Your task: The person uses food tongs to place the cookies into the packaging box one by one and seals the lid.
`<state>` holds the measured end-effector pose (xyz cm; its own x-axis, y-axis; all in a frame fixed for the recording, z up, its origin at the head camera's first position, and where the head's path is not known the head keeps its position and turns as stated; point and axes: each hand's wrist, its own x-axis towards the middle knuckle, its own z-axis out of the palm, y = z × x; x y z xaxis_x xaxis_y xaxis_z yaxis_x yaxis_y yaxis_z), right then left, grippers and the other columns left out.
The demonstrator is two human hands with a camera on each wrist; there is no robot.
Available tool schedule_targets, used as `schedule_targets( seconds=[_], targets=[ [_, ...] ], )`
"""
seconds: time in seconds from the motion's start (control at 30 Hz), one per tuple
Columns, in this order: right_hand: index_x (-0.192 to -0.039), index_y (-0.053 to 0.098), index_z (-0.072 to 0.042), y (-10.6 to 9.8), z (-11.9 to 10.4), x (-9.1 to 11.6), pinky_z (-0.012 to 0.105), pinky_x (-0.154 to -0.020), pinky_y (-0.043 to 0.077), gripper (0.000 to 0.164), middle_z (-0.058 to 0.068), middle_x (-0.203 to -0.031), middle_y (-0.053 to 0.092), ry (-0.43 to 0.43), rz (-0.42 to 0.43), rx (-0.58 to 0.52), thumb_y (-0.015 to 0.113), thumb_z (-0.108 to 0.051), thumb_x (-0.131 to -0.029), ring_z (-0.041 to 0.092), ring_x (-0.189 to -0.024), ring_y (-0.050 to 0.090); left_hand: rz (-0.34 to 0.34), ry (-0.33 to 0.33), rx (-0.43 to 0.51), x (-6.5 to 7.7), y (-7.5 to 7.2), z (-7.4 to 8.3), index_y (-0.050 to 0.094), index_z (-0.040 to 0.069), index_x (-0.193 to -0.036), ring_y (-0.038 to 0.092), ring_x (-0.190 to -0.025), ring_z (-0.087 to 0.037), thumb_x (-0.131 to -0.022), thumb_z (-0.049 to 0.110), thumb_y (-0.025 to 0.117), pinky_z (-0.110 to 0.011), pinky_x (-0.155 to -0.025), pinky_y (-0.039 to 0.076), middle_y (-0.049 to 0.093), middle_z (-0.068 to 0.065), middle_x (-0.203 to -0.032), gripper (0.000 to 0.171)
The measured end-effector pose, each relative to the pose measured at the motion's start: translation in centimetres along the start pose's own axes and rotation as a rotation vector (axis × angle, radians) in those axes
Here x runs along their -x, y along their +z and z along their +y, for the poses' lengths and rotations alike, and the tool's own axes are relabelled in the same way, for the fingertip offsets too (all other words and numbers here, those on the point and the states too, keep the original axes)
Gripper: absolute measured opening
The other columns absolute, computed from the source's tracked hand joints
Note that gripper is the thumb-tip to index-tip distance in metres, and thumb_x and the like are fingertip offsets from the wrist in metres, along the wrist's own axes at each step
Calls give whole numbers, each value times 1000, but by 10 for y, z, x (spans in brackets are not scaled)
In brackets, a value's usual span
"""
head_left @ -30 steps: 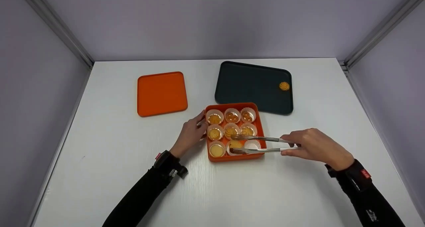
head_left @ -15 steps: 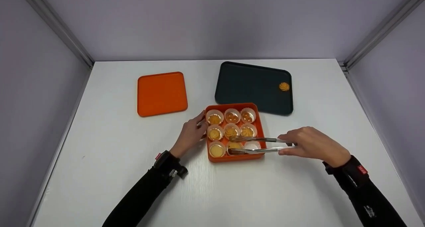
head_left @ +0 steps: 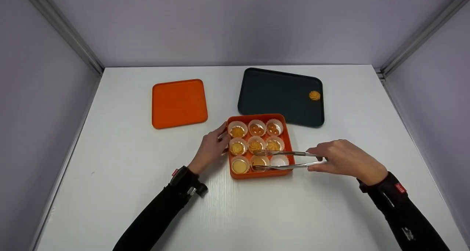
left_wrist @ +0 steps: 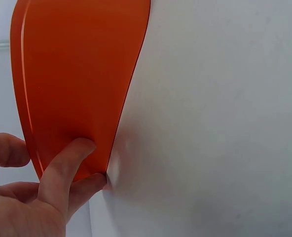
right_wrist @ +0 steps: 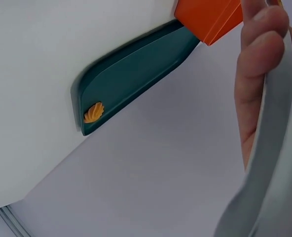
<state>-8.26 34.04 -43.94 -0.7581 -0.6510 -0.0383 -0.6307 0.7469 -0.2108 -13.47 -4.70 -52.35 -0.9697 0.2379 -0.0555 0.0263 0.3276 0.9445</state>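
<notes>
In the head view, my left hand (head_left: 210,151) rests at the left side of an orange box (head_left: 262,175). Its fingertips touch the outer wall and rim, plainer in the left wrist view. The box carries rows of pale paper cups with yellow cookies. My right hand (head_left: 347,161) holds metal tongs (head_left: 303,165), gripping them near their far right end. The tongs' arms stand apart, with their tips over the middle cup of the front row. A yellow cookie (head_left: 260,161) lies there between the tips. Beside it, the front right cup (head_left: 279,160) shows only white paper.
Behind the box lies a dark green tray (head_left: 275,91), overlapped by the box's back corner, with one swirled cookie (head_left: 314,95) at its right edge. A flat orange tray (head_left: 180,104) is at the back left. Pale walls (head_left: 235,27) enclose the white table (head_left: 147,163).
The tongs and my right hand have shifted slightly left and lower their tips at the front middle cup. The cookie sits a little lower in it. My left hand has stayed put.
</notes>
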Motion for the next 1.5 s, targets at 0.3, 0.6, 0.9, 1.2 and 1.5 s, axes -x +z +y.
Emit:
schedule_targets(
  seconds=[0.3, 0.6, 0.9, 1.2, 1.5],
  targets=[
    [-114, 80, -7, 3, 4, 3, 21, -57, 52, 44, -6, -83, 72, 13, 72, -81, 84, -42, -86, 2, -66, 55, -10, 0, 27, 0, 0, -1, 37, 8, -160, 66, -121, -26, -107, 16, 54, -32, -81, 63, 51, -16, -153, 56],
    [-115, 77, -3, 8, 26, 5, 17, -50, 43, 43, -2, -76, 65, 49, 421, -45, 91, -19, -79, 6, -60, 48, -10, 0, 22, 0, -1, 0, 37, 9, -160, 70, -112, -25, -107, 17, 52, -32, -78, 63, 53, -16, -152, 56],
    [-117, 72, 9, 16, 52, 5, 41, -55, 58, 47, 20, -87, 74, 205, 580, 11, 90, -16, -81, 27, -66, 65, -13, -9, 19, 1, -1, 1, 37, 9, -160, 66, -121, -28, -107, 17, 53, -34, -80, 63, 52, -15, -153, 56],
    [-116, 69, 17, 13, 68, 9, 60, -65, 59, 50, 34, -99, 72, 370, 615, 11, 85, -21, -87, 47, -83, 71, -10, -11, 26, 0, 0, 2, 36, 8, -160, 66, -120, -28, -107, 17, 54, -34, -81, 63, 52, -16, -153, 56],
    [-114, 66, 22, 18, 90, 13, 64, -54, 54, 51, 37, -85, 68, 498, 617, 66, 80, -22, -92, 49, -67, 67, -9, -18, 4, 0, 0, 2, 37, 9, -160, 69, -116, -26, -107, 18, 54, -34, -79, 63, 52, -15, -153, 56]
  ],
)
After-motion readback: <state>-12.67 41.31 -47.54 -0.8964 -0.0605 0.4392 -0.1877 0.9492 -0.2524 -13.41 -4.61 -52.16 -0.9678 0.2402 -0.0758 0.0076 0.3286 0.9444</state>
